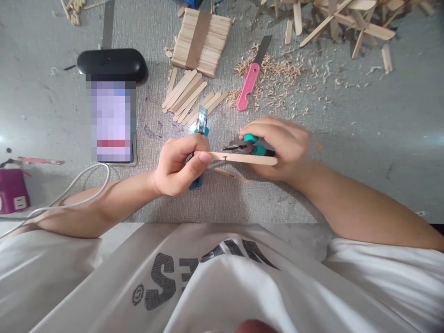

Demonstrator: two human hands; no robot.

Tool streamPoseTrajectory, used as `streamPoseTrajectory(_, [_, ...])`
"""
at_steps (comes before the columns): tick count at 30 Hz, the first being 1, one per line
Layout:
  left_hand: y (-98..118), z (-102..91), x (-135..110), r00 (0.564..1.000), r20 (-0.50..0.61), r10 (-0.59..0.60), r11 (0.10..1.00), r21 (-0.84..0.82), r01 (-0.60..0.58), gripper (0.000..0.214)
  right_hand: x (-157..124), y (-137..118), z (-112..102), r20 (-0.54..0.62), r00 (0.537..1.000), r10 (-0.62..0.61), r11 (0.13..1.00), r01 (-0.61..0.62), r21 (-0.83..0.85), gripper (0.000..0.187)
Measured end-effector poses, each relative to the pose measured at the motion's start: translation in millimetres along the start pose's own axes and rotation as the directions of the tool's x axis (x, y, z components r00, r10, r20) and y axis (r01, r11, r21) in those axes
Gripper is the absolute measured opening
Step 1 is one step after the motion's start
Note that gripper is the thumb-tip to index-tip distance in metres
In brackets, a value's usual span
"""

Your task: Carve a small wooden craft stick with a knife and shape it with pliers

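Observation:
My left hand [180,164] is closed, pinching the left end of a flat wooden craft stick [243,158] that lies level between both hands. A blue utility knife [200,134] lies on the table under this hand, touching it. My right hand [280,148] is closed around teal-handled pliers [251,145]. The pliers' dark jaws point left and sit on the stick's upper edge near its middle. A small notch shows in the stick below the jaws. A short cut piece of stick [231,175] lies on the table just below.
Loose sticks [189,95] and a banded bundle [201,41] lie behind my hands. A pink-handled knife [250,78] rests among shavings. A phone [113,121] and black case [111,64] sit at left, a white cable [69,192] over my left forearm. More stick scraps [347,21] fill the far right.

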State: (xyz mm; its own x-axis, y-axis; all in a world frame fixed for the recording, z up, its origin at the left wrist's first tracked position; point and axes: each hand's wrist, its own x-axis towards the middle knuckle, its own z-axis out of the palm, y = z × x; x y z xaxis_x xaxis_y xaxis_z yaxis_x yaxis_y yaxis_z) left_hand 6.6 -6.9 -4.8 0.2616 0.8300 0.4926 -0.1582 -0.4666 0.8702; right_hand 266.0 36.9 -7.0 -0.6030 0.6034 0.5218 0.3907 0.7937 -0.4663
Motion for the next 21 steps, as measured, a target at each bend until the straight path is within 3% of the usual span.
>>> streamPoseTrajectory(5, [-1.0, -2.3, 1.2, 0.998, -0.037, 0.053, 0.997, 0.051, -0.051, 0.026, -1.4, -0.5, -1.9, 0.085, 0.993, 0.077, 0.997, -0.079, 0.019, 0.036])
streamPoseTrajectory(12, [0.3, 0.2, 2.8, 0.996, -0.084, 0.038, 0.999, -0.019, -0.039, 0.026, 0.8, -2.0, -2.1, 0.106, 0.994, 0.019, 0.998, -0.025, 0.050, 0.029])
streamPoseTrajectory(21, [0.8, 3.9, 8.5, 0.990, -0.143, -0.001, 0.995, -0.100, -0.014, 0.031, 2.9, -5.5, -0.1, 0.094, 0.995, 0.043, 0.998, -0.046, 0.037, 0.027])
